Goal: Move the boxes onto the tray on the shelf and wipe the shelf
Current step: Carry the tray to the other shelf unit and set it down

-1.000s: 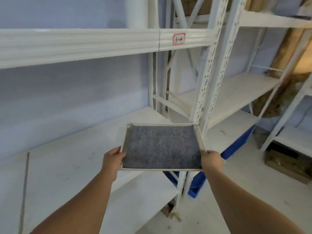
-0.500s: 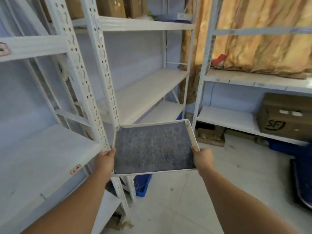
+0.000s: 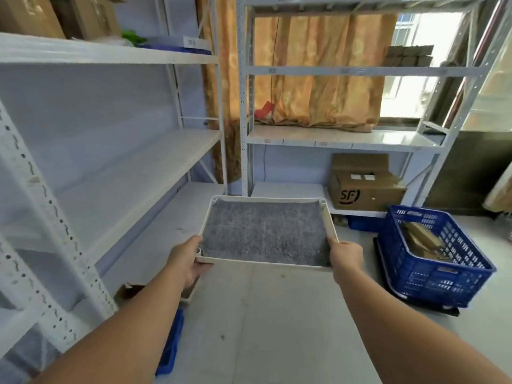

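I hold a white-rimmed tray (image 3: pixel 331 228) with a grey felt bottom level in front of me, above the floor. My left hand (image 3: pixel 186 257) grips its near left corner and my right hand (image 3: pixel 345 257) grips its near right corner. Nothing lies in the tray. A white metal shelf (image 3: pixel 133 173) runs along my left. A brown cardboard box (image 3: pixel 365 189) marked SF sits on the low shelf straight ahead. Flat cardboard boxes (image 3: pixel 421 239) lie inside a blue plastic crate (image 3: pixel 432 261) on the floor at right.
A second white shelf rack (image 3: pixel 343 139) stands ahead before an orange curtain (image 3: pixel 313 79). More cardboard boxes (image 3: pixel 55 15) sit on the top left shelf. A blue bin (image 3: pixel 171 345) lies under the left shelf. The grey floor stretches between the racks.
The view has swung right, from the left shelf towards the far rack and the blue crate. Both hands have kept the tray, which came away from over the left shelf.
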`<control>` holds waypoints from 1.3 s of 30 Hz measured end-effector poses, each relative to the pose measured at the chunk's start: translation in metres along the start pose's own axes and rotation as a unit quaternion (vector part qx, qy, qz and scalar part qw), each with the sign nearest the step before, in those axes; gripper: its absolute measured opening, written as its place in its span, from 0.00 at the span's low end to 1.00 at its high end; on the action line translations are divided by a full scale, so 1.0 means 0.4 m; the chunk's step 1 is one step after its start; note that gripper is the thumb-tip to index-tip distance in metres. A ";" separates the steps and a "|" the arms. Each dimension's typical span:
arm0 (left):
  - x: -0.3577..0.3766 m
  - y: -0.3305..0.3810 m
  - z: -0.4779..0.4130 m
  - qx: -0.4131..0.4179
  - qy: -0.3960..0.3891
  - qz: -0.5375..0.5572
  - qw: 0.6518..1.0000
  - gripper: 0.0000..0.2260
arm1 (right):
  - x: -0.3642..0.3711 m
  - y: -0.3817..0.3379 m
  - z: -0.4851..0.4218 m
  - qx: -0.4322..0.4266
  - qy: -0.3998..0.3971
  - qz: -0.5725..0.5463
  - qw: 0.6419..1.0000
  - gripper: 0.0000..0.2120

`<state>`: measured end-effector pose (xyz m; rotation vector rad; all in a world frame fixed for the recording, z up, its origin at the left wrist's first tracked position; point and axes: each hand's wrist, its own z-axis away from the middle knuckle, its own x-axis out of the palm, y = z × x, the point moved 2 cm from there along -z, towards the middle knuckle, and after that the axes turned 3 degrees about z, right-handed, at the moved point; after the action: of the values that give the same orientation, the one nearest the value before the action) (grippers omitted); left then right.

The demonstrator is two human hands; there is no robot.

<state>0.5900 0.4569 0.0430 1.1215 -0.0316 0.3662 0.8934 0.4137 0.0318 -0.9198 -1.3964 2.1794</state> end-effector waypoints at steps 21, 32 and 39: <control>0.375 0.273 -0.472 -0.017 -0.064 -0.032 0.997 0.18 | 0.113 -0.322 -0.291 0.013 -0.060 -0.015 0.998 0.16; 0.621 0.336 -0.661 0.018 -0.036 -0.058 0.998 0.16 | 0.149 -0.465 -0.631 -0.001 -0.067 -0.024 0.997 0.17; 0.926 0.440 -0.773 0.030 -0.040 -0.042 0.998 0.10 | 0.086 -0.656 -0.933 -0.073 -0.054 -0.022 0.996 0.21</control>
<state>0.8362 0.8978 0.1372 1.1927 -0.0439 0.2497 1.1267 0.7888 0.1510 -0.8234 -1.6305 2.1443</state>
